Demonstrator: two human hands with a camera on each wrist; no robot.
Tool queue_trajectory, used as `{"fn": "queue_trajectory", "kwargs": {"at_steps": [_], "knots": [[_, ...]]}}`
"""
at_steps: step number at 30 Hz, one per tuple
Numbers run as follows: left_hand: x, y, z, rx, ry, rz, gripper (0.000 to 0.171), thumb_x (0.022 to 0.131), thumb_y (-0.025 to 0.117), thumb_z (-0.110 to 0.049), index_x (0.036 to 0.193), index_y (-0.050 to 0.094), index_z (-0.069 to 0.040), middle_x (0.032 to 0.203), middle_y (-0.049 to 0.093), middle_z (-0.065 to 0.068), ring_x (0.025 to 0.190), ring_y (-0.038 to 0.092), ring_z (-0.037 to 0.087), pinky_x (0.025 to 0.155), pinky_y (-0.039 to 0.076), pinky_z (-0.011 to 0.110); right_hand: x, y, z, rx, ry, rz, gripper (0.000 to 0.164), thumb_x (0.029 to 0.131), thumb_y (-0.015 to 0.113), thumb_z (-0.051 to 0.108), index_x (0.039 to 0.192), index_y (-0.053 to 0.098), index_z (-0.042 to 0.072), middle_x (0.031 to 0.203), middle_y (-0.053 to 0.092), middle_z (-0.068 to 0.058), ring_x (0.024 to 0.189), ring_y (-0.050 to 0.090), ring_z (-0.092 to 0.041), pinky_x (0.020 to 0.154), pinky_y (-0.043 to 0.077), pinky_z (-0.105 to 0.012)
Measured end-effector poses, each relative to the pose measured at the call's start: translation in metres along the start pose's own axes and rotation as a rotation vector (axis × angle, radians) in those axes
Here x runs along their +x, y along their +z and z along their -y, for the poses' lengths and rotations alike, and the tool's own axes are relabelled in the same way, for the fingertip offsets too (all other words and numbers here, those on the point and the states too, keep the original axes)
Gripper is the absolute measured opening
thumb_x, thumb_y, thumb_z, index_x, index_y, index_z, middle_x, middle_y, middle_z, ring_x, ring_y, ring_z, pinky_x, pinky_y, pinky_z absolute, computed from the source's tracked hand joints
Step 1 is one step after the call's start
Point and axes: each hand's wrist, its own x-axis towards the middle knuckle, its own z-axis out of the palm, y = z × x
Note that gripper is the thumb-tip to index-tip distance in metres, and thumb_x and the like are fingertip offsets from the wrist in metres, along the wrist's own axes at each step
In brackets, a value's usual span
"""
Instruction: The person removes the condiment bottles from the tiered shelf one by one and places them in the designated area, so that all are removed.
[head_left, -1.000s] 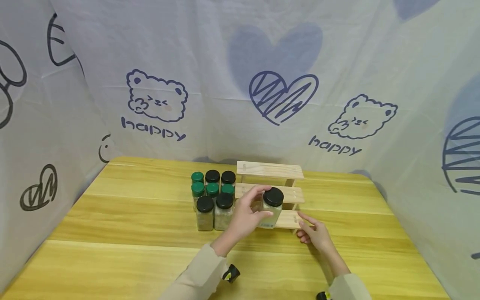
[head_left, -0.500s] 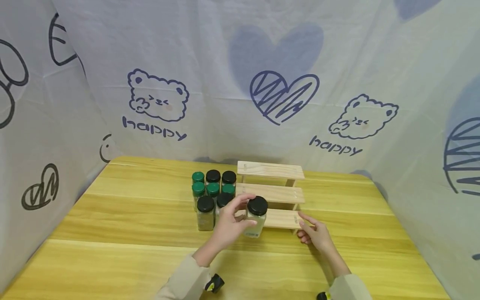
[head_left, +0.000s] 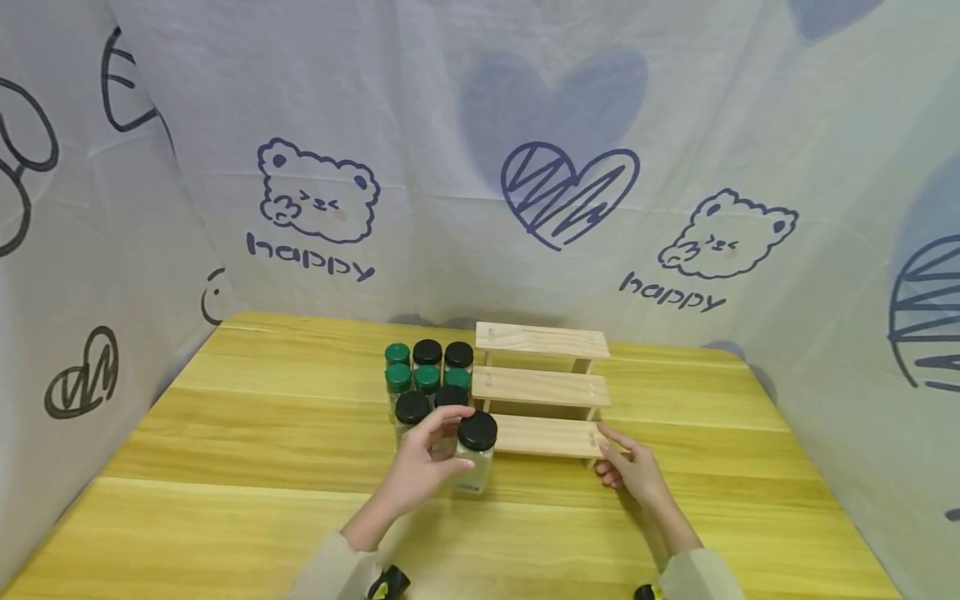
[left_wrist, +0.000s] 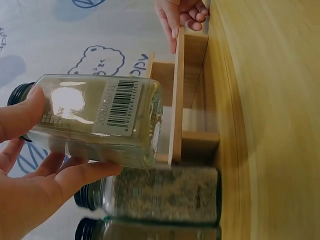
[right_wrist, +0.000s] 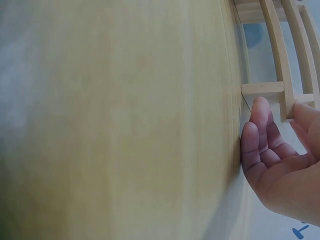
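My left hand grips a square glass spice jar by its upper part, thumb on one side and fingers on the other. The jar has a black lid, pale contents and, in the left wrist view, a barcode label; it is held up off the table, front left of a three-step wooden rack. At the rack's right end, my right hand holds the lowest step, thumb and index finger at the board and the other fingers curled below it.
Several spice jars with black lids and green lids stand in rows left of the rack; the held jar and left hand partly hide the front ones. All stand on a yellow wooden table before a printed cloth.
My left hand has carried the jar left and toward me, away from over the rack's lowest step. The right hand and the rack have stayed in place.
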Motion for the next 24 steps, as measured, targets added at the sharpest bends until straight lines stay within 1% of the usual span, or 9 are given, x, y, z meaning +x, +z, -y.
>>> {"fn": "queue_trajectory", "kwargs": {"at_steps": [3,5,9,12,16,24], "knots": [[-0.005,-0.008,0.001,0.017,-0.005,0.008,0.051,0.071,0.069,0.009,0.117,0.052,-0.003,0.118,0.051,0.014,0.103,0.051,0.026,0.076,0.047,0.035,0.0,0.0,0.0,-0.003,-0.003,0.001,0.039,0.093,0.048,0.012,0.13,0.044,0.003,0.066,0.062,-0.015,0.051,0.056,-0.016,0.049,0.049,-0.026],[-0.007,-0.014,0.0,0.036,-0.013,0.004,0.051,0.07,0.068,0.01,0.117,0.052,-0.003,0.118,0.052,0.014,0.102,0.051,0.026,0.076,0.046,0.034,0.0,0.0,0.0,-0.004,-0.005,0.003,0.039,0.093,0.048,0.012,0.13,0.044,0.003,0.065,0.062,-0.015,0.051,0.056,-0.016,0.049,0.049,-0.026],[-0.013,-0.023,-0.001,0.068,-0.048,-0.034,0.052,0.069,0.068,0.012,0.116,0.053,-0.004,0.118,0.052,0.014,0.103,0.051,0.028,0.082,0.045,0.042,0.001,0.0,-0.001,-0.005,-0.01,0.003,0.039,0.093,0.048,0.011,0.131,0.044,0.003,0.065,0.062,-0.014,0.05,0.056,-0.016,0.049,0.049,-0.026],[-0.017,-0.029,0.0,0.051,-0.067,-0.062,0.053,0.069,0.067,0.014,0.117,0.053,-0.005,0.119,0.051,0.014,0.106,0.051,0.03,0.085,0.042,0.047,0.002,0.0,-0.003,-0.002,-0.01,0.001,0.039,0.093,0.048,0.012,0.131,0.044,0.003,0.064,0.062,-0.013,0.05,0.056,-0.016,0.049,0.049,-0.026],[-0.021,-0.038,0.002,0.033,-0.067,-0.081,0.053,0.069,0.066,0.014,0.117,0.052,-0.003,0.121,0.05,0.016,0.108,0.049,0.029,0.085,0.042,0.046,0.002,0.0,-0.003,0.002,-0.005,-0.007,0.039,0.093,0.049,0.012,0.13,0.045,0.003,0.064,0.062,-0.013,0.05,0.056,-0.016,0.048,0.048,-0.026],[-0.032,-0.055,0.007,0.07,-0.065,-0.098,0.054,0.068,0.067,0.015,0.118,0.051,-0.001,0.117,0.053,0.019,0.106,0.051,0.028,0.085,0.042,0.044,0.002,0.0,-0.003,0.004,0.0,-0.004,0.039,0.093,0.048,0.011,0.13,0.045,0.004,0.064,0.062,-0.013,0.05,0.055,-0.015,0.048,0.048,-0.025]]}}
